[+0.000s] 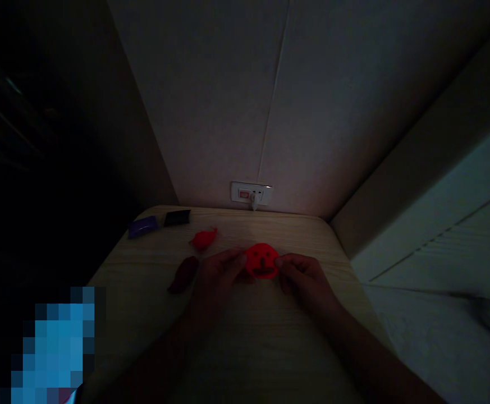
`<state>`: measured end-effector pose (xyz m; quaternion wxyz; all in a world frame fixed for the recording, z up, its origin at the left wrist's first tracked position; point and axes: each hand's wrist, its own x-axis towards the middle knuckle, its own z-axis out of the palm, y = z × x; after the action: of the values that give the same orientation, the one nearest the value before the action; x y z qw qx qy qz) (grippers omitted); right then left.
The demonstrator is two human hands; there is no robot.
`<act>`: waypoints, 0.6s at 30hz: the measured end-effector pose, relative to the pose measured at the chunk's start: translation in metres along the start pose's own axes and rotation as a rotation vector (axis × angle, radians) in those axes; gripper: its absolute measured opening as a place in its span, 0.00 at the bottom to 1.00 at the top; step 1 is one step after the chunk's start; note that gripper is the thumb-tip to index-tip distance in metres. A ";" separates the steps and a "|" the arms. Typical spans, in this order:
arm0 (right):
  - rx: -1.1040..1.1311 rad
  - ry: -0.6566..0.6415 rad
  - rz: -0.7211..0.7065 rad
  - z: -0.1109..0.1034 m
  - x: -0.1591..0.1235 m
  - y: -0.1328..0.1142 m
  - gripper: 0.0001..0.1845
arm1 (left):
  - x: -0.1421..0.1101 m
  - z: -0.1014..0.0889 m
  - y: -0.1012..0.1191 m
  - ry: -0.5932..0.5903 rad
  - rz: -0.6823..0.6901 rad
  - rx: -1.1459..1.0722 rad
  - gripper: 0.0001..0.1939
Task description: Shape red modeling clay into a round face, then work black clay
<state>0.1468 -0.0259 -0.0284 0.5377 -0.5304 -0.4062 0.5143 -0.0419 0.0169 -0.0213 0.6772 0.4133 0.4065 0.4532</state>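
Between my two hands is a flat red face disc (265, 252) that looks like modelling clay, with two dark eyes, a nose and a wide dark mouth. My left hand (216, 276) pinches its left edge between thumb and fingers. At the opposite edge, my right hand (307, 278) closes its thumb and fingertips on the rim. The disc is held just above the wooden table (245, 342), tilted toward me. Beside my left hand lie a bright red crumpled piece (204, 240) and a dark red elongated piece (184, 275). Dim light hides finer detail.
At the table's back left are a purple packet (142, 226) and a black packet (177, 217). A wall socket (251, 193) with a plug sits behind the table. A white panel (442, 235) stands at the right. A blurred blue patch (55, 342) covers the lower left.
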 end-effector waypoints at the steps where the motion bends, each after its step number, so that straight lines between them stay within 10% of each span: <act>1: 0.012 0.017 0.003 -0.001 0.001 0.001 0.19 | 0.001 0.000 0.000 0.013 -0.006 -0.038 0.17; 10: 0.008 0.290 -0.030 -0.029 0.019 -0.013 0.20 | 0.005 -0.014 0.014 0.233 0.208 0.071 0.13; 18: 0.088 0.416 -0.071 -0.055 0.036 -0.012 0.21 | 0.005 -0.022 0.012 0.187 0.428 0.985 0.11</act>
<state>0.2070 0.0023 -0.0266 0.6505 -0.5864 -0.2820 0.3918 -0.0641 0.0290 -0.0186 0.2572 0.7129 0.5360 0.3718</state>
